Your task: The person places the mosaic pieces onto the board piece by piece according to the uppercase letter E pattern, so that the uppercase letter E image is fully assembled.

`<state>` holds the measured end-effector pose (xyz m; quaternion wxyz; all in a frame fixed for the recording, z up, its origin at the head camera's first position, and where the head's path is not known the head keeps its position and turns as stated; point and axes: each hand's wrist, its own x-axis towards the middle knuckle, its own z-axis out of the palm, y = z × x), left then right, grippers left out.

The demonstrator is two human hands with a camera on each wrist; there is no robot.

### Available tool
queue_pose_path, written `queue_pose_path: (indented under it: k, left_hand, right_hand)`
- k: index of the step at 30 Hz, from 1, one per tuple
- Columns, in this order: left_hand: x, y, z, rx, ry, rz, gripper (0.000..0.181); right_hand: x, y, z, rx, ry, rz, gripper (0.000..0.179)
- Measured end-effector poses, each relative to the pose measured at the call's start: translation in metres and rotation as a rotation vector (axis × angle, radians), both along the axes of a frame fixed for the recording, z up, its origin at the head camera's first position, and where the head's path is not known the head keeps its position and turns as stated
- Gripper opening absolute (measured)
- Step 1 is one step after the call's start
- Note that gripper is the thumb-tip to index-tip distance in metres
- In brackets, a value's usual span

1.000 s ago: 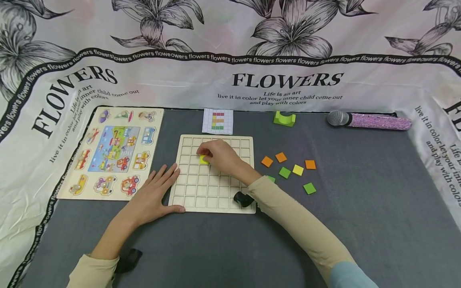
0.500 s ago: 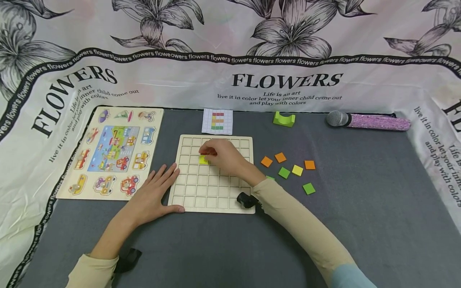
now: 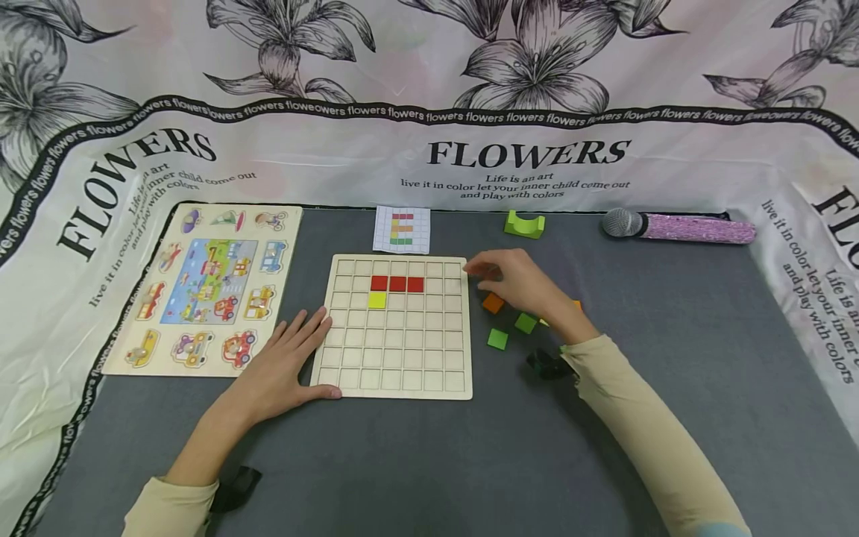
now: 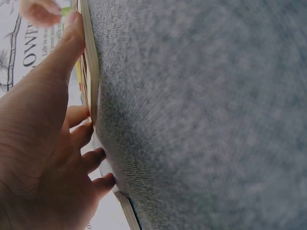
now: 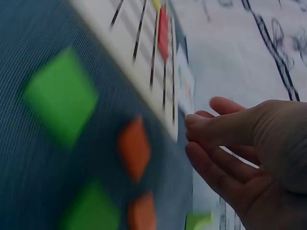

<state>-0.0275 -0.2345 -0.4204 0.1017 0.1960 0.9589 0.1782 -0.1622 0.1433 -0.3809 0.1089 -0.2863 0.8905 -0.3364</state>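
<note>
A pale wooden grid board [image 3: 403,358] lies flat on the dark grey cloth. On it are a row of three red tiles [image 3: 397,284] and, below the leftmost, a yellow tile [image 3: 377,300]. My left hand [image 3: 278,377] rests with spread fingers along the board's left edge, its thumb at the near left corner. Past the right edge, my right hand [image 3: 520,283] hovers over loose tiles, fingers loosely bent, nothing seen between them. An orange tile [image 3: 493,303] and green tiles [image 3: 497,338] lie close under it. Other tiles are partly hidden by this hand and wrist.
Behind the board lies a paper pattern card [image 3: 419,231]. A green arch block [image 3: 525,226] and a pink glittery microphone [image 3: 698,228] are at the back right. A picture puzzle board [image 3: 282,224] lies to the left.
My right hand has left the yellow tile on the board and moved right, over the loose tiles. The red row it covered now shows. My left hand keeps its place.
</note>
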Motion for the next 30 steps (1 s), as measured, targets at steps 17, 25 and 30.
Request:
queue_pose_path:
  k: [17, 25, 30]
  left_hand:
    - [0.000, 0.001, 0.000, 0.001, -0.012, 0.003, 0.110]
    - [-0.001, 0.000, 0.001, -0.002, -0.011, 0.004, 0.110]
    - [-0.001, 0.000, 0.001, -0.003, -0.016, 0.004, 0.111]
  right_hand:
    - [0.005, 0.061, -0.012, 0.130, -0.014, -0.023, 0.036]
    - [0.001, 0.056, -0.003, 0.087, 0.006, -0.042, 0.034]
    - [0.000, 0.040, -0.003, 0.020, 0.004, -0.036, 0.034]
